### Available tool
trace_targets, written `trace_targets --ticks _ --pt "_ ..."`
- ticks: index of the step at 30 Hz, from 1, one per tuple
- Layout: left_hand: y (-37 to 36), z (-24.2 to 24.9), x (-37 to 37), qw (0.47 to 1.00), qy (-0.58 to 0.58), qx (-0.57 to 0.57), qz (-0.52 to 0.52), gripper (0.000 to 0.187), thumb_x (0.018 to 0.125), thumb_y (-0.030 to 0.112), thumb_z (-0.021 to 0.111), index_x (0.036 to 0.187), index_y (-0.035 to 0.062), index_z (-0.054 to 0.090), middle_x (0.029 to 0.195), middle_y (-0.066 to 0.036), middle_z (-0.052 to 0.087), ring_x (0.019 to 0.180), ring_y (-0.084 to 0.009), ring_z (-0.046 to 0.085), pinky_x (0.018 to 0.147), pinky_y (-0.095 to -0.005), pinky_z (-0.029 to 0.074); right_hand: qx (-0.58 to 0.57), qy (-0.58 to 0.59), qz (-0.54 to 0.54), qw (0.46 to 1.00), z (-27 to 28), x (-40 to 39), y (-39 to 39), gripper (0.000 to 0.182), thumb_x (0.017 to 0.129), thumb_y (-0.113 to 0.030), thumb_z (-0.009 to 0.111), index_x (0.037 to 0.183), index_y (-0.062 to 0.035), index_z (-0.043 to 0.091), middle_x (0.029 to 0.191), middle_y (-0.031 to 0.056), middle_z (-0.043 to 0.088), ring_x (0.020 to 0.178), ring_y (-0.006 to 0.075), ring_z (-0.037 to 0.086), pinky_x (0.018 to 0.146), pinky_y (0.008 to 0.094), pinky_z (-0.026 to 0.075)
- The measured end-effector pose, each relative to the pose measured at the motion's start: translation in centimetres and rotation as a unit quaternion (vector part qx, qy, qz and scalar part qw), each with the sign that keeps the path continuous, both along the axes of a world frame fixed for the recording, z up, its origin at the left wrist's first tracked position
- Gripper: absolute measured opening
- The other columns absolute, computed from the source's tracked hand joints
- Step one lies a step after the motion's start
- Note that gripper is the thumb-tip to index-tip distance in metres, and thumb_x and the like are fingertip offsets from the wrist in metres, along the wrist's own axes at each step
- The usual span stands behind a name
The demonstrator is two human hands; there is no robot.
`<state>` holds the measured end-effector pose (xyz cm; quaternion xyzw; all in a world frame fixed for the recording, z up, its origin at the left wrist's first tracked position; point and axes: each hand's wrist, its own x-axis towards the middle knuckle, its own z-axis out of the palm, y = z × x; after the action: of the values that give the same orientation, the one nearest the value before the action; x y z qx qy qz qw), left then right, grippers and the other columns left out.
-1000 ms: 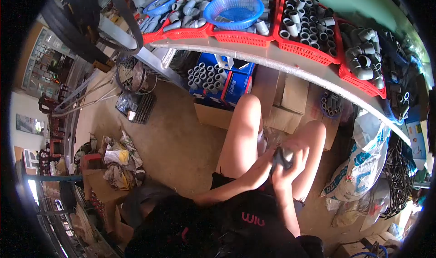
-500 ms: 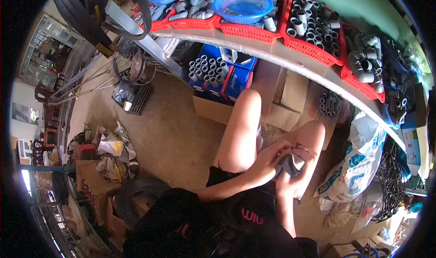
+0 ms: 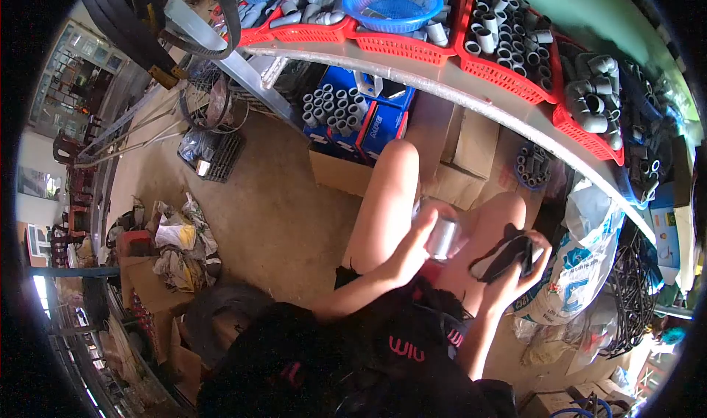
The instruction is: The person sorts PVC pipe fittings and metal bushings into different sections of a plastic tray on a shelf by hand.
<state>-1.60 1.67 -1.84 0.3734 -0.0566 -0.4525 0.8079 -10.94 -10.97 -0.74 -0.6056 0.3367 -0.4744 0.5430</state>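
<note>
Betw. the thighs, the L hand grasps a grey cylindrical pipe fitting, long axis approx. top-to-bottom in view; the R hand, farther off to the fitting's R, grips 1 dark cloth-like piece.

The cylinder is silver-grey, the limp item black; far baskets red, larger basin blue; right sack white, printed blue.
</note>
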Motion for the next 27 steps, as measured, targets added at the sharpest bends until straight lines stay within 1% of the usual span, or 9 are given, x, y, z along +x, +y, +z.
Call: trace_targets --ticks 3,7,10,11,14,16,18,22,27 --pt "0.0 1.3 0.7 0.986 -0.142 0.085 0.013 0.028 0.092 0.030 0.049 0.104 0.0046 0.049 0.089 -0.004 0.056 0.087 -0.0077 0.052 0.076 -0.0209 0.041 -0.196 0.066 0.076 0.975 1.6 0.5 2.9 0.022 0.065 -0.003 0.055 0.088 -0.0034 0.054 0.087 0.0109 0.053 0.084 0.0239 0.052 0.078 0.0341 0.043" --pt "-0.3 1.1 -0.8 0.994 -0.090 0.044 -0.033 0.021 0.093 0.014 0.046 0.104 -0.0003 0.056 0.096 -0.006 0.056 0.091 -0.0109 0.052 0.081 -0.0218 0.040 -0.272 0.093 0.091 0.953 0.6 1.7 5.4 0.027 0.062 -0.012 0.063 0.087 -0.0053 0.059 0.091 0.0155 0.050 0.087 0.0298 0.053 0.077 0.0382 0.045" --pt "0.9 1.0 -1.9 0.968 -0.212 0.124 -0.055 0.026 0.095 0.019 0.040 0.106 -0.0005 0.053 0.090 -0.005 0.057 0.088 -0.0085 0.052 0.080 -0.0228 0.041 -0.256 0.110 0.053 0.959 0.9 1.6 4.7 0.031 0.063 -0.015 0.059 0.091 -0.0013 0.055 0.091 0.0158 0.051 0.087 0.0299 0.052 0.078 0.0394 0.044" --pt "1.2 1.0 -1.6 0.940 -0.322 0.101 -0.052 0.028 0.095 0.019 0.040 0.112 -0.0006 0.051 0.101 -0.008 0.058 0.094 -0.0118 0.053 0.085 -0.0257 0.041 -0.221 0.101 0.051 0.969 0.9 1.7 4.1 0.025 0.068 -0.009 0.056 0.092 -0.0017 0.053 0.090 0.0136 0.052 0.086 0.0262 0.051 0.079 0.0367 0.042" --pt "1.3 0.2 -2.0 0.925 -0.366 0.089 -0.053 0.031 0.095 0.018 0.040 0.118 -0.0011 0.049 0.110 -0.010 0.056 0.101 -0.0151 0.052 0.088 -0.0278 0.040 -0.081 0.083 0.056 0.992 1.4 2.1 1.9 0.017 0.076 -0.005 0.049 0.092 -0.0001 0.048 0.090 0.0104 0.051 0.087 0.0191 0.048 0.084 0.0302 0.038" --pt "0.4 1.0 -1.7 0.948 -0.307 0.079 -0.011 0.041 0.097 0.030 0.034 0.120 -0.0027 0.045 0.109 -0.011 0.056 0.099 -0.0179 0.054 0.087 -0.0309 0.042 -0.100 0.044 0.062 0.992 1.4 2.0 0.7 0.020 0.072 -0.002 0.046 0.092 0.0006 0.048 0.090 0.0105 0.051 0.087 0.0192 0.048 0.084 0.0304 0.038" --pt "0.8 0.9 -0.8 0.997 -0.055 -0.031 -0.035 0.044 0.096 0.037 0.033 0.118 -0.0001 0.043 0.099 -0.010 0.056 0.090 -0.0177 0.056 0.080 -0.0305 0.044 -0.112 0.039 0.039 0.992 2.1 1.9 0.6 0.025 0.066 -0.002 0.041 0.090 0.0015 0.048 0.091 0.0121 0.051 0.087 0.0208 0.049 0.084 0.0319 0.038" --pt "0.1 1.9 0.7 0.999 0.001 -0.054 0.003 0.048 0.094 0.047 0.031 0.112 0.0041 0.042 0.092 -0.006 0.050 0.080 -0.0161 0.055 0.072 -0.0289 0.045 -0.206 0.071 0.071 0.973 3.6 1.4 2.9 0.022 0.063 0.000 0.057 0.084 -0.0047 0.056 0.089 0.0129 0.053 0.090 0.0259 0.052 0.080 0.0364 0.042" --pt "-1.1 2.9 -1.6 0.943 -0.288 0.159 0.049 0.045 0.094 0.043 0.034 0.110 0.0006 0.039 0.099 -0.012 0.046 0.094 -0.0191 0.047 0.086 -0.0314 0.037 -0.295 0.060 0.073 0.951 1.9 3.7 4.0 0.024 0.064 -0.011 0.067 0.086 -0.0048 0.059 0.086 0.0131 0.053 0.080 0.0273 0.054 0.068 0.0352 0.046"
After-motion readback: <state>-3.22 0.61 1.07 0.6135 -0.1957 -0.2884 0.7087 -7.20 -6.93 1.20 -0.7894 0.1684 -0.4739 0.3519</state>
